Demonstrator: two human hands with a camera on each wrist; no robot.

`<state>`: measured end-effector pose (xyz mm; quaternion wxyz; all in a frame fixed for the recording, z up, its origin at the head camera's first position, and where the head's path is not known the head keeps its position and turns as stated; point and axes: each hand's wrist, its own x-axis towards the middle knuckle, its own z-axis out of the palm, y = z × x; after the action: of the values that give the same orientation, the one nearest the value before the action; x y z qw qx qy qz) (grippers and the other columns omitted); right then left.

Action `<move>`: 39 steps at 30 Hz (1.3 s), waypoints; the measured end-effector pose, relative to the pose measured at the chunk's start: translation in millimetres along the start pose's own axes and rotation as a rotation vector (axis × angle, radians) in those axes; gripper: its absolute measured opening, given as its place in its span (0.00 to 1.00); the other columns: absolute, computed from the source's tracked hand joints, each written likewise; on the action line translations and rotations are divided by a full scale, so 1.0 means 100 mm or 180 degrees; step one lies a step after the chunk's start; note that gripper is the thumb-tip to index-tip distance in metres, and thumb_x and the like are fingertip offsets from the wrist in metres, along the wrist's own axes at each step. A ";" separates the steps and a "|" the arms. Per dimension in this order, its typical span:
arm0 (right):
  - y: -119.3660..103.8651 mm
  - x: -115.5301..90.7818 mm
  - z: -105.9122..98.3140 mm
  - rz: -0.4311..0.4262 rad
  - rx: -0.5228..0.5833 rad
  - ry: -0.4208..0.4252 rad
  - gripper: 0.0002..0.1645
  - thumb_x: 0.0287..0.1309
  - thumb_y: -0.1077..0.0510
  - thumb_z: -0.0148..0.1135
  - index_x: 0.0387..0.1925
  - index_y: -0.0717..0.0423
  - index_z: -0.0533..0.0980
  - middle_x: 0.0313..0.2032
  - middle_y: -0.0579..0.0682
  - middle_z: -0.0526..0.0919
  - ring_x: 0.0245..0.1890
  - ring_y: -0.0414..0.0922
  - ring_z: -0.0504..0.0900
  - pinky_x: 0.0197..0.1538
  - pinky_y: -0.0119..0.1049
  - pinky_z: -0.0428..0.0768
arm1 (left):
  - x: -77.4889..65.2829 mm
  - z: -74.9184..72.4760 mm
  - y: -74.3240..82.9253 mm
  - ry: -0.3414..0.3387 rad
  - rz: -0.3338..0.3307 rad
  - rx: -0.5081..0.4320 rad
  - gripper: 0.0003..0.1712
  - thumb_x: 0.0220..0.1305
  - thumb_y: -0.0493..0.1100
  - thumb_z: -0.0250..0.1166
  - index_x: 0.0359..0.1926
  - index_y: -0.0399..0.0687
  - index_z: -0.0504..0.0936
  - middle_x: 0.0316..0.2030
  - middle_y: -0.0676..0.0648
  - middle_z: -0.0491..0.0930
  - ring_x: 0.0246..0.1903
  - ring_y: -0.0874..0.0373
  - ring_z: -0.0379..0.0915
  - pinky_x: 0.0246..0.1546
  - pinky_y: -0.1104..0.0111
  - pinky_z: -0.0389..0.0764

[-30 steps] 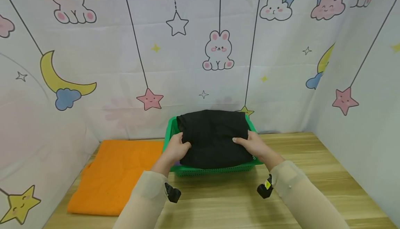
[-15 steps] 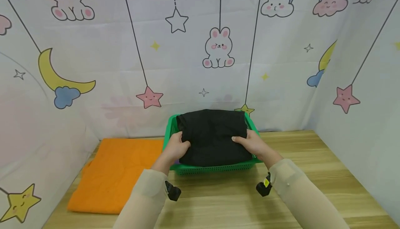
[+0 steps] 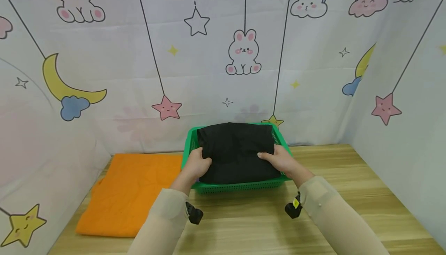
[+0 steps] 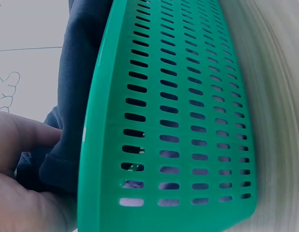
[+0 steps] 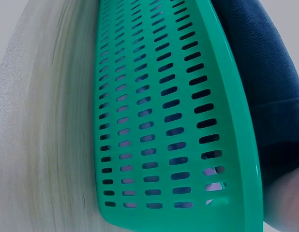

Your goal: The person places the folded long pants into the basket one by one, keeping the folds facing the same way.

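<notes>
A folded black cloth lies in the green plastic basket, filling most of its width. My left hand grips the cloth's left side, thumb on top. In the left wrist view, the fingers and thumb pinch a dark fold beside the basket rim. On the opposite side my right hand holds the cloth's right edge, its thumb lying on top and its other fingers hidden. Only a blurred bit of that hand shows in the right wrist view. Pale purple material appears through the basket's slots.
A folded orange cloth lies on the wooden table to the left of the basket. Behind stands a white printed curtain, close to the basket's back. More curtain hangs at both sides.
The black cloth sits slightly lower, and more of the basket's back and right rim shows. Both hands keep their hold. The head view has tilted a little.
</notes>
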<state>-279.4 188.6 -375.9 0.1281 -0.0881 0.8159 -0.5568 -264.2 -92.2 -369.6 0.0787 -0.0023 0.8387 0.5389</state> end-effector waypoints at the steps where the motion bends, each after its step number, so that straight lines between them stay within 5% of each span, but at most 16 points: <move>1: 0.00 0.00 0.00 0.0019 -0.0009 0.0012 0.27 0.67 0.54 0.53 0.62 0.63 0.64 0.45 0.57 0.81 0.31 0.41 0.83 0.42 0.40 0.82 | 0.00 0.00 -0.01 0.0015 -0.0008 0.0003 0.34 0.67 0.35 0.48 0.72 0.37 0.50 0.69 0.35 0.57 0.67 0.39 0.56 0.63 0.46 0.64; 23: 0.01 0.06 0.06 0.0176 -0.0438 0.0147 0.23 0.66 0.50 0.54 0.55 0.61 0.71 0.38 0.53 0.81 0.30 0.42 0.80 0.39 0.38 0.79 | 0.00 0.03 -0.04 0.0135 -0.0178 0.0076 0.32 0.64 0.33 0.50 0.69 0.35 0.57 0.64 0.34 0.65 0.59 0.40 0.66 0.57 0.49 0.71; 29: 0.01 0.07 0.07 0.0221 -0.0503 0.0174 0.24 0.65 0.50 0.55 0.57 0.60 0.70 0.44 0.56 0.80 0.34 0.43 0.81 0.41 0.39 0.79 | 0.02 0.03 -0.05 0.0171 -0.0253 0.0161 0.31 0.63 0.33 0.51 0.68 0.34 0.59 0.63 0.34 0.66 0.58 0.41 0.67 0.56 0.49 0.72; 36: 0.00 0.08 0.08 0.0326 -0.0707 0.0186 0.41 0.64 0.46 0.55 0.68 0.67 0.55 0.63 0.65 0.66 0.55 0.56 0.74 0.55 0.49 0.75 | 0.01 0.03 -0.05 0.0177 -0.0338 0.0211 0.32 0.61 0.32 0.52 0.67 0.34 0.60 0.62 0.34 0.67 0.54 0.42 0.68 0.52 0.53 0.73; 39: 0.01 0.09 0.08 0.0391 -0.0735 0.0174 0.44 0.64 0.45 0.55 0.69 0.69 0.52 0.64 0.67 0.64 0.56 0.57 0.73 0.56 0.50 0.74 | 0.00 0.02 -0.05 0.0174 -0.0352 0.0253 0.31 0.60 0.32 0.53 0.66 0.34 0.62 0.60 0.34 0.69 0.50 0.44 0.69 0.48 0.56 0.74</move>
<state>-285.1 179.3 -380.7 0.1287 -0.0369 0.8816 -0.4525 -263.8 -92.2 -375.4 0.0854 -0.0603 0.8598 0.4997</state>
